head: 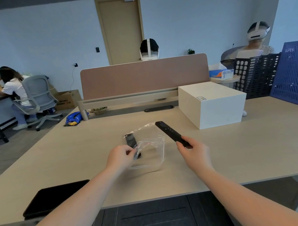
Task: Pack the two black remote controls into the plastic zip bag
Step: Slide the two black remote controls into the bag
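My left hand [120, 157] pinches the near left corner of a clear plastic zip bag [150, 150] and lifts it a little off the wooden table [233, 151]. One black remote control [131, 142] lies under or inside the bag's left part; I cannot tell which. My right hand [192, 153] grips the near end of the second black remote control [170, 133], which points away and to the left, just right of the bag and above the table.
A white box [211, 104] stands at the right rear of the table. A black tablet [50, 197] lies at the near left edge. A blue snack packet [74, 117] sits far left. A desk divider [143, 77] and blue crates [289, 74] stand behind. Other people sit beyond.
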Demonstrator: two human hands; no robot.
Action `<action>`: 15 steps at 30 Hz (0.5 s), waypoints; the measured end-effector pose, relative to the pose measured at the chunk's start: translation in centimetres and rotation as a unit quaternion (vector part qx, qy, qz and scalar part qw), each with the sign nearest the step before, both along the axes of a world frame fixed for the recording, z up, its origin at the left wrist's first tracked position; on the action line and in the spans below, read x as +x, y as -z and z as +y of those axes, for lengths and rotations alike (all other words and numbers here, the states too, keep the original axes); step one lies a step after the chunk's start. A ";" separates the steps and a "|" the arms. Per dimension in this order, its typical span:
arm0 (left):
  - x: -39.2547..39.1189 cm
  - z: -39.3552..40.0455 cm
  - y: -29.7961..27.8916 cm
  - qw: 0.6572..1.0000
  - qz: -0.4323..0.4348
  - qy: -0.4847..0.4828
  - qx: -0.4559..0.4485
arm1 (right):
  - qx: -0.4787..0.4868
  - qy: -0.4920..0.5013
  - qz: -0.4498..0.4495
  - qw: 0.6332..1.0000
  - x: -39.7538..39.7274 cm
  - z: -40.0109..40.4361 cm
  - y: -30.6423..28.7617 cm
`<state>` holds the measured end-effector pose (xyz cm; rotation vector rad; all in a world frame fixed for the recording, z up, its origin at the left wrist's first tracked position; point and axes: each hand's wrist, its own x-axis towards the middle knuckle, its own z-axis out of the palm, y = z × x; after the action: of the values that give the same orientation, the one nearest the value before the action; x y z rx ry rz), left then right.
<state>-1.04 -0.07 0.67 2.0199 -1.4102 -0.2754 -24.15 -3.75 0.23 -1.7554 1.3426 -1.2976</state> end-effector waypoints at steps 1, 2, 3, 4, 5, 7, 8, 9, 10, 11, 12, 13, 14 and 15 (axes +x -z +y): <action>0.0 0.0 0.0 1.000 0.004 -0.002 -0.003 | -0.002 -0.014 -0.001 1.000 0.1 0.2 -0.3; -0.1 0.0 -0.1 1.000 0.006 -0.004 -0.006 | -0.002 -0.032 0.003 0.999 0.1 0.5 -0.6; -0.2 0.0 -0.1 1.000 0.007 -0.007 -0.009 | -0.004 -0.052 0.012 0.999 0.2 0.7 -0.8; -0.3 0.0 -0.2 1.000 0.008 -0.009 -0.011 | -0.010 -0.069 0.025 0.997 0.2 0.9 -1.0; -0.4 0.0 -0.3 1.000 0.009 -0.012 -0.011 | -0.021 -0.083 0.038 0.996 0.2 1.1 -1.1; -0.6 -0.1 -0.5 1.000 0.014 -0.013 -0.011 | -0.043 -0.103 0.057 0.992 0.3 1.7 -1.3; -0.6 -0.2 -0.5 1.000 0.017 -0.012 -0.014 | -0.054 -0.113 0.066 0.990 0.2 2.0 -1.3; -0.6 -0.2 -0.6 1.000 0.018 -0.012 -0.019 | -0.069 -0.121 0.079 0.987 0.2 2.2 -1.2; -0.6 -0.2 -0.6 0.999 0.019 -0.014 -0.027 | -0.087 -0.126 0.094 0.984 0.2 2.4 -1.1; -0.6 -0.2 -0.6 0.999 0.022 -0.015 -0.037 | -0.105 -0.126 0.105 0.981 0.2 2.5 -0.9; -0.6 -0.2 -0.5 0.998 0.026 -0.015 -0.048 | -0.119 -0.122 0.111 0.979 0.1 2.6 -0.8; -0.6 -0.2 -0.5 0.998 0.031 -0.016 -0.059 | -0.132 -0.114 0.112 0.978 0.0 2.7 -0.7; -0.6 -0.1 -0.4 0.997 0.036 -0.020 -0.069 | -0.149 -0.106 0.110 0.977 -0.2 2.8 -0.7; -0.7 0.0 -0.4 0.996 0.037 -0.026 -0.078 | -0.168 -0.101 0.107 0.975 -0.4 2.8 -0.6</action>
<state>-1.73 -0.11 1.09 1.8965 -1.2900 -0.2089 -24.57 -0.91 0.83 -2.2544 1.0615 -1.3067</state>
